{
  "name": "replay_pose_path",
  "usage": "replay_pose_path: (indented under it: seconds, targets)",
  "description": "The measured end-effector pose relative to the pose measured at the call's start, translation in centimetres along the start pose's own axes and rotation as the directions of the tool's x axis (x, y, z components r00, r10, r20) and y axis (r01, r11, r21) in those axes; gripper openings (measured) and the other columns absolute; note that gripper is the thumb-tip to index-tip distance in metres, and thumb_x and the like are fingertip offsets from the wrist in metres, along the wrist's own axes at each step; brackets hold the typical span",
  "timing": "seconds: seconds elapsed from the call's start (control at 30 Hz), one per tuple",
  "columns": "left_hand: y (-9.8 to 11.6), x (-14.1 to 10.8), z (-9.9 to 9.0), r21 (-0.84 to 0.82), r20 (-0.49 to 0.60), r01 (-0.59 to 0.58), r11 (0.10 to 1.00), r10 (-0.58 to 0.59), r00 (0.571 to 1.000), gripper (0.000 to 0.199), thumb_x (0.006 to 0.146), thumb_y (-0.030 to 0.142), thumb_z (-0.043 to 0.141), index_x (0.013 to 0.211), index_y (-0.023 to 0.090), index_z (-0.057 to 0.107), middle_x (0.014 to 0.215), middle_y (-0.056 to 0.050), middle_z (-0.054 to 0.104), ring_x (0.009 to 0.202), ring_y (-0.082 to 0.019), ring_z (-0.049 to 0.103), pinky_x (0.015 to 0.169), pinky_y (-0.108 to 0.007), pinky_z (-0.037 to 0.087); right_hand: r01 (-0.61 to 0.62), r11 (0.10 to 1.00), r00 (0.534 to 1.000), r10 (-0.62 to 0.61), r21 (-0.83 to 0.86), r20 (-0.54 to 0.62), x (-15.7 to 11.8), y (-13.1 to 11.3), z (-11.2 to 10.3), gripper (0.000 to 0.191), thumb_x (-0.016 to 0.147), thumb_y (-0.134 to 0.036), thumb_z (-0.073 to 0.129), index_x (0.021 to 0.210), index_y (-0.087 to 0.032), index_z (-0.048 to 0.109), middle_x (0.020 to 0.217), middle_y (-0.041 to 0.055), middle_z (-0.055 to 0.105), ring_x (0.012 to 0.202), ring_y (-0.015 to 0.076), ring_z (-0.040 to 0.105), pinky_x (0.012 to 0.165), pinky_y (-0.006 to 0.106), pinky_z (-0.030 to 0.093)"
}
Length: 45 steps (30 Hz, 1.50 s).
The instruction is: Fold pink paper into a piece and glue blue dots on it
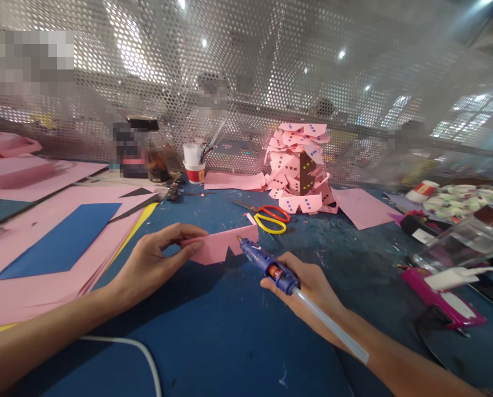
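My left hand (167, 251) pinches the left end of a folded pink paper piece (213, 247), which has a V-shaped notch in its lower edge. A blue glue gun (266, 262) is gripped in my right hand (308, 281), its nozzle at the right part of the paper; whether it touches cannot be told. From the gun's rear sticks a long clear glue stick (332, 325). Just beyond the paper lie scissors (273, 218) with red and yellow handles. Farther back stands a pile of pink paper pieces (298, 171) with small dark and blue squares on them.
Pink sheets (27, 237) with a blue sheet (60, 237) lie at the left. A red and white paper cup (195, 171) and a dark-lidded jar (157, 157) stand at the back. At the right are a magenta power strip (444, 300) and a clear container (463, 237). A white cable (142, 350) runs near the front.
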State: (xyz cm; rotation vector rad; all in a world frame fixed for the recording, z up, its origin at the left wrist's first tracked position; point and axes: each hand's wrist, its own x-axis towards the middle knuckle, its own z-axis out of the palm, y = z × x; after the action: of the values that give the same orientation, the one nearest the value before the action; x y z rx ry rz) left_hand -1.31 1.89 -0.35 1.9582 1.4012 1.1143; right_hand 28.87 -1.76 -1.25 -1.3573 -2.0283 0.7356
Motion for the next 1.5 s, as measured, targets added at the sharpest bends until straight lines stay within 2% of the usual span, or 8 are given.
replay_pose_path:
  seconds: [0.2, 0.37, 0.57, 1.03, 1.5]
  targets:
    - [-0.02, 0.11, 0.07, 0.000, 0.007, -0.005, 1.000, 0.005, 1.000, 0.025, 0.087, 0.044, 0.066, 0.102, 0.025, 0.071, 0.097, 0.000, 0.073, 0.087, -0.019, 0.066, 0.080, -0.029, 0.050, -0.003, 1.000, 1.000, 0.002, -0.014, -0.006, -0.08, -0.03, -0.12, 0.014, 0.083, -0.024, 0.068, 0.091, -0.025, 0.057, 0.063, -0.0088, 0.056, 0.052, 0.0080, 0.046, 0.049, 0.019, 0.030]
    - [-0.03, -0.01, -0.06, -0.010, 0.006, -0.004, 1.000, 0.005, 1.000, 0.024, 0.087, 0.044, 0.066, 0.101, 0.025, 0.071, 0.096, 0.000, 0.073, 0.086, -0.018, 0.066, 0.080, -0.029, 0.051, 0.010, 0.999, 1.000, -0.010, -0.041, -0.015, -0.05, 0.14, 0.05, 0.016, 0.081, -0.017, 0.066, 0.091, -0.024, 0.056, 0.063, -0.0085, 0.057, 0.052, 0.0087, 0.047, 0.049, 0.020, 0.029]
    - [0.00, 0.02, -0.06, -0.006, 0.006, -0.011, 1.000, 0.011, 1.000, 0.024, 0.087, 0.045, 0.066, 0.101, 0.025, 0.071, 0.096, 0.000, 0.073, 0.085, -0.018, 0.066, 0.078, -0.028, 0.051, 0.024, 0.999, 1.000, -0.024, -0.035, -0.005, -0.06, 0.10, 0.05, 0.015, 0.082, -0.017, 0.065, 0.091, -0.025, 0.055, 0.067, -0.0078, 0.060, 0.056, 0.0096, 0.051, 0.052, 0.020, 0.031]
    - [0.15, 0.06, -0.09, 0.008, 0.005, 0.000, 1.000, 0.000, 1.000, 0.027, 0.087, 0.047, 0.065, 0.101, 0.025, 0.070, 0.096, -0.002, 0.073, 0.086, -0.020, 0.065, 0.080, -0.031, 0.052, 0.031, 0.998, 0.999, -0.032, -0.056, -0.015, -0.06, -0.01, -0.03, 0.017, 0.080, -0.014, 0.065, 0.090, -0.023, 0.056, 0.064, -0.0079, 0.056, 0.055, 0.0092, 0.049, 0.053, 0.020, 0.031]
    - [0.16, 0.18, -0.10, 0.000, 0.013, 0.023, 1.000, -0.023, 1.000, 0.028, 0.086, 0.048, 0.065, 0.101, 0.025, 0.070, 0.096, -0.002, 0.073, 0.086, -0.021, 0.066, 0.080, -0.032, 0.052, -0.008, 1.000, 1.000, 0.008, -0.027, -0.012, -0.03, -0.34, -0.12, 0.013, 0.082, -0.018, 0.065, 0.092, -0.023, 0.058, 0.064, -0.0071, 0.058, 0.055, 0.0095, 0.051, 0.051, 0.020, 0.032]
